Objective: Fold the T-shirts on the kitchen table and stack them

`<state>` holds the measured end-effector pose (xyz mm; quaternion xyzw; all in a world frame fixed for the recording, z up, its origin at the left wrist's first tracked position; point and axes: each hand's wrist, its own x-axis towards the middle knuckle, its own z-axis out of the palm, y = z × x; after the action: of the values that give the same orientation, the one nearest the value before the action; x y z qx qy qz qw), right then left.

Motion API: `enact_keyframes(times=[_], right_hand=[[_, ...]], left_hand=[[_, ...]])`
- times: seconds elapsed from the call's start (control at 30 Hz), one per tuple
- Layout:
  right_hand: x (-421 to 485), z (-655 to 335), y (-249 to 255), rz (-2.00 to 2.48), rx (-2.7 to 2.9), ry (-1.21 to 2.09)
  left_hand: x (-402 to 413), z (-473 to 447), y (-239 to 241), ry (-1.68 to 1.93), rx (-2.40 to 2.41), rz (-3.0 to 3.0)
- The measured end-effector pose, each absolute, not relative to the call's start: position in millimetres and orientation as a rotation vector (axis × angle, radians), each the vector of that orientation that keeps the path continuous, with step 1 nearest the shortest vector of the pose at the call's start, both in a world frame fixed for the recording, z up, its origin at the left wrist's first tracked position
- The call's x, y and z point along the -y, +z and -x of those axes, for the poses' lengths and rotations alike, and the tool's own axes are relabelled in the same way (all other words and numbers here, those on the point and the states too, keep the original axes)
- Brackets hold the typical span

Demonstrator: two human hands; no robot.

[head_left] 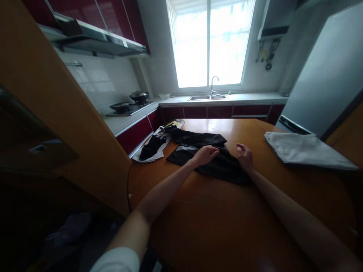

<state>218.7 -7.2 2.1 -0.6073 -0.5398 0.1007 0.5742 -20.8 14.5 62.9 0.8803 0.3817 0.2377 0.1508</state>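
Observation:
A black garment (218,166), which looks like trousers or shorts with a pale grey patch (187,148), lies partly folded on the wooden table. My left hand (205,155) is over its middle, fingers curled and pressed together; whether cloth is pinched in them is hidden. At the garment's right end is my right hand (245,158), its fingers curled inward with no cloth visible in them. Beyond the left hand, a black leg or sleeve (198,138) of dark cloth stretches across the far side.
Black and white clothing (155,145) lies at the table's left edge, with a yellow bit at its far end. A folded white cloth (306,149) rests on the right. Behind the round table (227,219) are a sink (208,97), a stove (132,108) with pans and a fridge (326,75).

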Motion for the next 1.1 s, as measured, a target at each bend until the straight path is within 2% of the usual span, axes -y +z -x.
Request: enact_keyframes(times=[0.13, 0.27, 0.37, 0.6, 0.77, 0.87, 1.1], right_hand=[[29, -211, 18, 1.372, 1.648, 0.005], [56, -184, 28, 1.286, 2.231, 0.071], [65, -167, 32, 1.352, 2.429, 0.029], [39, -208, 34, 1.940, 2.242, -0.031], [34, -250, 35, 2.182, 1.763, -0.265], [42, -242, 43, 2.216, 1.656, -0.292], [71, -167, 43, 2.249, 1.953, 0.001]], left_hand=[[-50, 67, 64, 0.632, -1.687, -2.477], [-69, 106, 59, 0.477, -1.944, -2.397], [-73, 116, 57, 0.299, -2.000, -2.382], [-51, 79, 70, -0.083, -1.748, -2.451], [-38, 61, 87, -0.055, -1.332, -2.541], [-45, 72, 87, 0.006, -1.424, -2.683], [-54, 87, 69, -0.055, -1.685, -2.679]])
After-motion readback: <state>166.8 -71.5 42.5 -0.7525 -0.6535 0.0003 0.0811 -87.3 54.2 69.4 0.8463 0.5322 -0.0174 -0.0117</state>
